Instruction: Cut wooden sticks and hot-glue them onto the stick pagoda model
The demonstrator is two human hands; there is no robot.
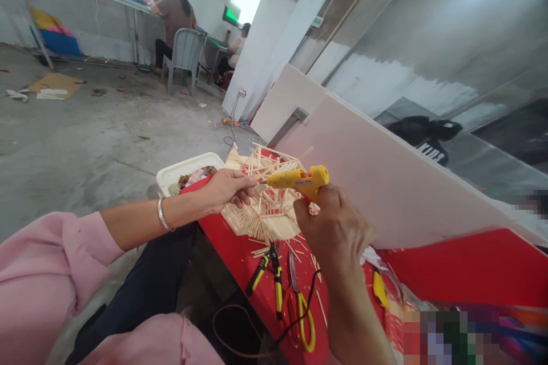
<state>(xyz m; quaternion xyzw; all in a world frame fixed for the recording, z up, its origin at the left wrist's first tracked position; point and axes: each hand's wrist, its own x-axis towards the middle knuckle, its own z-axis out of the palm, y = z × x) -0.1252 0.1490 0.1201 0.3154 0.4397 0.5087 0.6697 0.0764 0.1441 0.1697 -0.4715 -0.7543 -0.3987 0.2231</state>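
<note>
Glue gun (pixel 302 181), yellow, is clenched in the right hand (pixel 334 228), nozzle at the stick structure (pixel 265 199) on the red counter (pixel 240 251). Left hand (pixel 226 189) pinches a thin stick (pixel 260 187) at the nozzle tip. Risk: fingers close to hot glue may burn; cord (pixel 299 308) could snag scissors (pixel 299 308) or pliers (pixel 269 274).

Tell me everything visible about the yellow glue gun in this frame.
The yellow plastic glue gun has a rounded rear end, an orange patch on its side and a tapering front with a pale nozzle. It lies roughly level, nozzle toward the left hand, above the pale wooden stick structure on the red table. The right hand grips its handle from below, hiding it. The nozzle tip meets a thin stick at the left hand's fingers.
</note>
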